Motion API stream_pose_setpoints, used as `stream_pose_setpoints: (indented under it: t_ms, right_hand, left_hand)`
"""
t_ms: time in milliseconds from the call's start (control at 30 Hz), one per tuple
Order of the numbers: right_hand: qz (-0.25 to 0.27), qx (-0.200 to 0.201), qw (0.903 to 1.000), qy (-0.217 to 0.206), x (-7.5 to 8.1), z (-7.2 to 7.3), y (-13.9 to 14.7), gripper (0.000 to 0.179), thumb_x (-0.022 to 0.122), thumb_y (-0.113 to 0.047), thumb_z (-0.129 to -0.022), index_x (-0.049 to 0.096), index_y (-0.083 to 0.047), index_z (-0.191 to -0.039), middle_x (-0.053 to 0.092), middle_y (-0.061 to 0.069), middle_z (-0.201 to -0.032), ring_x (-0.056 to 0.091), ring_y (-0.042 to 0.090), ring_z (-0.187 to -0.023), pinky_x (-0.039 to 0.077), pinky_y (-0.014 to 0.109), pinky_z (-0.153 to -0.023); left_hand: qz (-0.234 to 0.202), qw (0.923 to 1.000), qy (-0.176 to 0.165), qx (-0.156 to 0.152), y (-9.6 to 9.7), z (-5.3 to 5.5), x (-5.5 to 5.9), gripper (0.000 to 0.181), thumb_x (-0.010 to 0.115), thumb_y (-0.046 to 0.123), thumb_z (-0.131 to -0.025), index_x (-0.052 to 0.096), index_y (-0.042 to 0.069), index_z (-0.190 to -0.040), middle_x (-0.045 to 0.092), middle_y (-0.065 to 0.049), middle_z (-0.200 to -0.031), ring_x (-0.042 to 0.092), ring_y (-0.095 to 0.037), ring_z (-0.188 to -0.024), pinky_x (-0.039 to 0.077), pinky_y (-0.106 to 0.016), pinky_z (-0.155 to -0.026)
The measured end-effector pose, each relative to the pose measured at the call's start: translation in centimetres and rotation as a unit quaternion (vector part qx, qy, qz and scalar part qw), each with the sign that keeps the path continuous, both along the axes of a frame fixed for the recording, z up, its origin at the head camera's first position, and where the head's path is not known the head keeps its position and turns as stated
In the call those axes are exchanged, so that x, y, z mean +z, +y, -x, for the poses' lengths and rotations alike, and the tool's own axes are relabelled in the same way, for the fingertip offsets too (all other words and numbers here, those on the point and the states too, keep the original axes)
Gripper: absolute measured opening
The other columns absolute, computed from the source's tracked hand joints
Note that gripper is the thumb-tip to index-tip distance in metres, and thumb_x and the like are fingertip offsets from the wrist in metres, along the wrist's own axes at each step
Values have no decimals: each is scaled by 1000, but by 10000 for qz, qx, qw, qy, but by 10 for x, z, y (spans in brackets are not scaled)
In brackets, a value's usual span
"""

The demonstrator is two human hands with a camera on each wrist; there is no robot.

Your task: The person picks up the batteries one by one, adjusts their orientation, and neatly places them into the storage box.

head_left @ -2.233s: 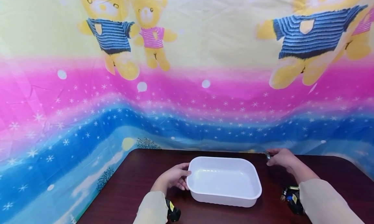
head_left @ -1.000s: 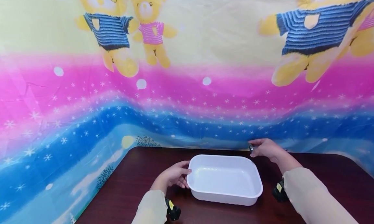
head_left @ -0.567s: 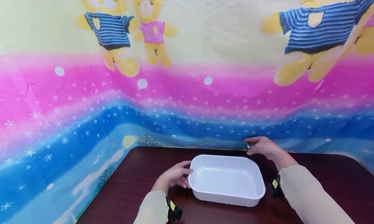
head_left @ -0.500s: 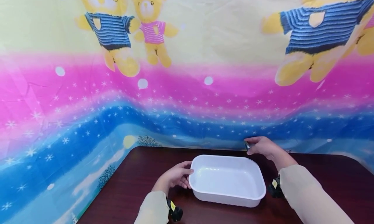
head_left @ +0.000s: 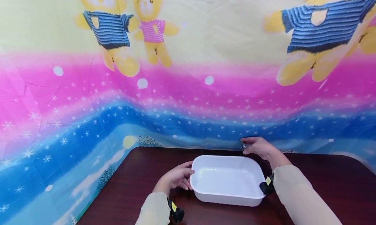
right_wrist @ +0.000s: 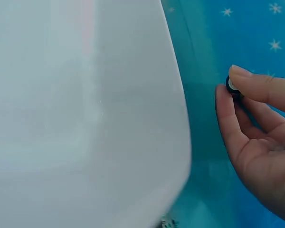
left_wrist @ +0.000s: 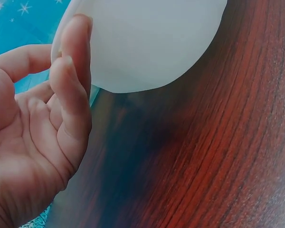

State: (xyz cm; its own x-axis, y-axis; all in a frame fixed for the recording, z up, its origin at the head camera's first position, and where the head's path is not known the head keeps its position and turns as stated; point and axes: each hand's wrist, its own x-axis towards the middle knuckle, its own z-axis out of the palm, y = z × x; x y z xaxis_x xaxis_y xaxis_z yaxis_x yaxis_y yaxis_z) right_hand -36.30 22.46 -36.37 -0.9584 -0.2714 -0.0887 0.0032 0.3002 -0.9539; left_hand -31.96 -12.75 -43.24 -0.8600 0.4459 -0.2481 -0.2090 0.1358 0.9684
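Backdrop: large printed fabric sheet [head_left: 176,97], banded cream, pink and blue, patterned with yellow bears in striped shirts and white snowflakes; hung behind and to the left of the bench.

Bench: dark reddish-brown, wood-grained, rounded far corners [head_left: 126,182].

Tray: white, glossy, rectangular, rounded corners, raised walls [head_left: 226,200]; on the bench, open side up, between the two arms.

Sleeves, two: pale beige cloth, the right sleeve [head_left: 302,192] and the left sleeve [head_left: 152,210], both reaching in from the near side.

Left hand [head_left: 177,176]: bare; gripping the tray at its left short side, one digit over the rim, lower fingers loosely bent outside the wall.

Right hand [head_left: 259,147]: bare; raised beyond the tray's far right corner, before the fabric; thumb and finger brought together on a small item.

Wrist devices, two: black, boxy, yellow label; one at the left wrist [head_left: 176,212], one at the right wrist [head_left: 266,186], the latter overlapping the tray's right side in the head view.

Small dark cylinder, pale round end [right_wrist: 232,85]: pinched in the right hand, apart from the tray; markings too small to read.
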Motion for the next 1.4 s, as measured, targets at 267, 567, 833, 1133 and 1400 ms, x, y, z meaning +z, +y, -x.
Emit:
stream_pose_setpoints:
  t_ms: [267,567,833,1133,1400]
  right_hand:
    - [191,151,9997,42,-11,9,-4,71,69,4,-77,34,4,-140,26,30,-142,26,45,-130,44,48,-95]
    - [267,219,9992,222,-20,14,-26,69,72,5,-74,43,-1,-136,45,25,-132,50,35,-114,52,41,-85]
    - [193,351,9990,214,-26,15,-43,64,69,9,-75,46,-1,-134,52,23,-124,58,28,-102,50,42,-87]
    - [172,1539,9877,195,-29,10,-56,68,71,0,-77,40,2,-137,56,22,-120,61,28,-100,50,38,-87]
    - [-128,2097,9774,243,-34,11,-73,62,74,-1,-74,49,0,-131,60,17,-118,63,26,-96,52,35,-85]
  left_hand:
    - [121,9999,18,38,2,-1,2,59,51,34,-94,28,17,-146,58,-17,-73,63,-22,-51,55,-31,-48]
    - [144,9998,49,136,5,1,3,54,49,26,-96,29,14,-145,56,-17,-69,62,-22,-48,54,-31,-46]
    - [206,9996,57,203,8,-1,9,52,47,22,-97,30,13,-145,54,-16,-68,61,-22,-47,54,-32,-45]
    - [274,9990,102,343,12,-5,14,49,47,19,-96,34,12,-143,54,-18,-69,61,-22,-46,55,-33,-45]
    - [346,9982,-4,487,13,-5,14,48,47,20,-96,35,14,-142,55,-19,-71,60,-23,-47,55,-34,-45]
